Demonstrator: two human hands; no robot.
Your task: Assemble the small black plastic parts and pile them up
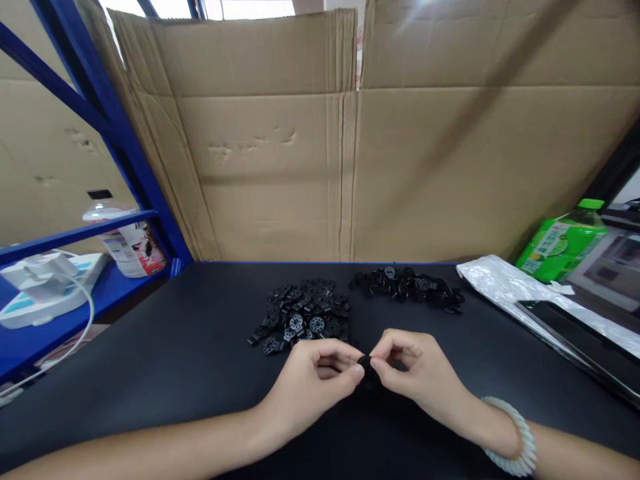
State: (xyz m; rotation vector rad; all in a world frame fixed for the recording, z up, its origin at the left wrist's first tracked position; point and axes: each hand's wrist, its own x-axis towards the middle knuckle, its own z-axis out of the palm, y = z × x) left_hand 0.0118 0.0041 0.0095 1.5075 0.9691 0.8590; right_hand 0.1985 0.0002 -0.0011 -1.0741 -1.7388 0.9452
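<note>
A small round black plastic part (365, 363) sits between my two hands, just above the black tabletop. My left hand (320, 373) pinches its left side between thumb and fingers. From the other side, my right hand (413, 363) grips its edge with thumb and index finger. The fingertips hide much of the part. Behind my left hand lies a heap of black plastic parts (305, 313) with round, perforated heads and short tabs. Further back to the right is a second pile of black parts (410, 287), some curved and shiny.
Cardboard panels (270, 153) close off the back. On the left are a blue metal frame (145, 167), a power strip (55, 287) with a white cable and a labelled bottle (127, 240). At right lie a green bottle (563, 243), silvery packaging (505, 280) and a dark flat device (575, 333).
</note>
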